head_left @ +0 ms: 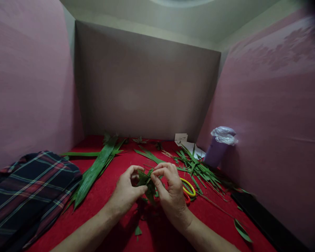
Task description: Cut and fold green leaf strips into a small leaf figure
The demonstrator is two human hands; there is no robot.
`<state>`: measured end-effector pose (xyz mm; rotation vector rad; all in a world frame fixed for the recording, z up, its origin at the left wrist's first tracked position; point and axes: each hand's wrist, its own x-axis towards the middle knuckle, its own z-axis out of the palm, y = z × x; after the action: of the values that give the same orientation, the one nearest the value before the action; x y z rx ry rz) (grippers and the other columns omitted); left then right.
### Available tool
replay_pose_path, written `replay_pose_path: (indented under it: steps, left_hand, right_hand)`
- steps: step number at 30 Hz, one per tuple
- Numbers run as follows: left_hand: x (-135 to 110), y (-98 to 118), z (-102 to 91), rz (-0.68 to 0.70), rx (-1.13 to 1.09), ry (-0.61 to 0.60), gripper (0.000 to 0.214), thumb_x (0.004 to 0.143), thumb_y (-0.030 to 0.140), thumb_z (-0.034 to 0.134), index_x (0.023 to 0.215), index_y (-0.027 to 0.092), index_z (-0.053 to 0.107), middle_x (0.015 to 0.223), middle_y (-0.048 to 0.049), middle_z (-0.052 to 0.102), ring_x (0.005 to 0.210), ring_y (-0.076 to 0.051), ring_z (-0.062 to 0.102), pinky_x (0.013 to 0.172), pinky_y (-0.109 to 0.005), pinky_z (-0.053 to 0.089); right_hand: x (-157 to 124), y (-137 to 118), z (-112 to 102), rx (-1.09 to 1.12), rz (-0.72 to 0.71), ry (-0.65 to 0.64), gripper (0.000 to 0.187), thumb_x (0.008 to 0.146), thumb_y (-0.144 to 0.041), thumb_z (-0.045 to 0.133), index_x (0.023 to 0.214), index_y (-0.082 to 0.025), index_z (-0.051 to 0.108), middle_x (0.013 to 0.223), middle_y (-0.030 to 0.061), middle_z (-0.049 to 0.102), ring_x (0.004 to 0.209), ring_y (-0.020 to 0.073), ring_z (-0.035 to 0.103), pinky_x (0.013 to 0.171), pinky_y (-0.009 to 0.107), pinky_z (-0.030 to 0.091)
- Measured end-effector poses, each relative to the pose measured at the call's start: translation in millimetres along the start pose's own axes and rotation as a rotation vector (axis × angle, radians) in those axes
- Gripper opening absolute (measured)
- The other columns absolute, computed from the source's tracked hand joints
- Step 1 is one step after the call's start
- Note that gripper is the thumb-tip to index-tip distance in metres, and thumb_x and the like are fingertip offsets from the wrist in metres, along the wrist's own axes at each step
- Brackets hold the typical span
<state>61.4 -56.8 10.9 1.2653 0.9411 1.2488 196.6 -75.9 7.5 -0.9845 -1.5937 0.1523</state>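
Between my two hands, above the red cloth (115, 196), is a small green leaf bundle (144, 177) that looks folded or woven. My left hand (127, 189) grips its left side, thumb in front and fingers curled behind. With thumb and fingertips, my right hand (169, 190) pinches its upper right edge. Partly hidden behind the right hand lie scissors (189, 189) with yellow and red handle loops. A small leaf scrap (138, 231) rests on the cloth below the hands.
Long green leaves (97, 175) lie left, near dark plaid fabric (36, 196). Several cut leaf strips (196, 164) are heaped right, before a purple bin (216, 150) with a plastic liner. White papers (193, 148) lie behind. A black strip-like object (262, 217) runs along the right edge.
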Motion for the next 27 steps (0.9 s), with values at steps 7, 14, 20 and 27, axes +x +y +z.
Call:
replay_pose_path:
  steps: [7, 14, 20, 27]
  left_hand:
    - [-1.7, 1.3, -0.2, 0.01, 0.062, -0.008, 0.037, 0.051, 0.004, 0.063, 0.083, 0.019, 0.052, 0.067, 0.0009, 0.062, 0.066, -0.017, 0.058, 0.058, -0.026, 0.045]
    - [-3.1, 4.2, 1.6, -0.018, 0.011, -0.013, 0.036, 0.051, 0.003, 0.063, 0.081, 0.019, 0.051, 0.065, 0.0016, 0.062, 0.064, -0.017, 0.06, 0.055, -0.026, 0.045]
    - [-1.2, 0.4, -0.2, -0.024, -0.016, -0.035, 0.038, 0.051, 0.004, 0.066, 0.083, 0.018, 0.05, 0.067, 0.0009, 0.063, 0.065, -0.017, 0.06, 0.056, -0.027, 0.047]
    - [-1.7, -0.6, -3.8, -0.174, -0.106, -0.066, 0.039, 0.051, 0.01, 0.07, 0.084, 0.016, 0.049, 0.067, 0.0002, 0.063, 0.055, -0.014, 0.059, 0.054, -0.026, 0.047]
  right_hand:
    - [1.0, -0.5, -1.2, -0.016, 0.017, -0.023, 0.012, 0.076, -0.01, 0.056, 0.072, -0.021, 0.056, 0.085, 0.0032, 0.054, 0.086, 0.02, 0.048, 0.077, 0.035, 0.037]
    - [0.5, -1.5, -0.9, -0.043, 0.037, -0.057, 0.013, 0.075, -0.009, 0.058, 0.07, -0.021, 0.057, 0.09, 0.0035, 0.052, 0.091, 0.0202, 0.047, 0.08, 0.035, 0.037]
    - [0.6, 2.2, -0.1, -0.02, 0.089, -0.05, 0.012, 0.077, -0.011, 0.056, 0.07, -0.02, 0.055, 0.091, 0.0034, 0.052, 0.093, 0.0199, 0.048, 0.082, 0.035, 0.037]
    - [0.3, 7.0, 0.1, -0.015, 0.144, -0.058, 0.01, 0.079, -0.015, 0.057, 0.069, -0.02, 0.055, 0.091, 0.0024, 0.053, 0.095, 0.0184, 0.049, 0.083, 0.032, 0.036]
